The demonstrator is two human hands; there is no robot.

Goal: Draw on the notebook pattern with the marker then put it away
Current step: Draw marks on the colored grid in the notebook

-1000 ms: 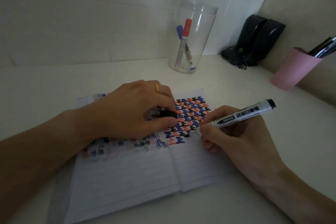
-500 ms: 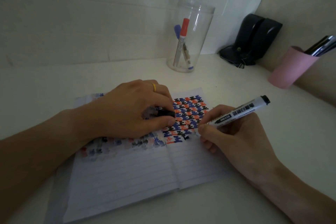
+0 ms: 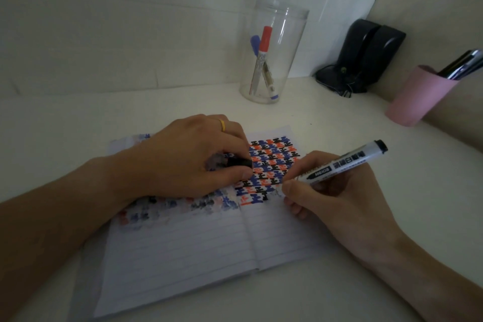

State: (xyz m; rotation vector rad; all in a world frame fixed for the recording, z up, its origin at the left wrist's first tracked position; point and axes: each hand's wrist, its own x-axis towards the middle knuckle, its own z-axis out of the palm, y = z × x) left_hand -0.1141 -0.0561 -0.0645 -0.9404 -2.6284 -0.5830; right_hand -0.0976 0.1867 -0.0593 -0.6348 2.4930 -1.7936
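Observation:
An open lined notebook (image 3: pixel 198 248) lies on the white desk, its upper part filled with a black, blue and red pattern (image 3: pixel 271 162). My right hand (image 3: pixel 334 198) grips a white black-ended marker (image 3: pixel 342 163), its tip on the right page at the pattern's lower right edge. My left hand (image 3: pixel 183 162) rests on the left page and pinches a black marker cap (image 3: pixel 239 162) between thumb and fingers; it wears a yellow ring. The marker's tip is hidden behind my fingers.
A clear plastic jar (image 3: pixel 269 52) with a red-capped marker and a blue one stands behind the notebook. A black device (image 3: pixel 366 57) with cables sits in the back right corner. A pink cup (image 3: pixel 418 97) with pens is at the right.
My right hand and the marker have shifted only slightly along the pattern's lower right edge. My left hand stays on the page with the cap.

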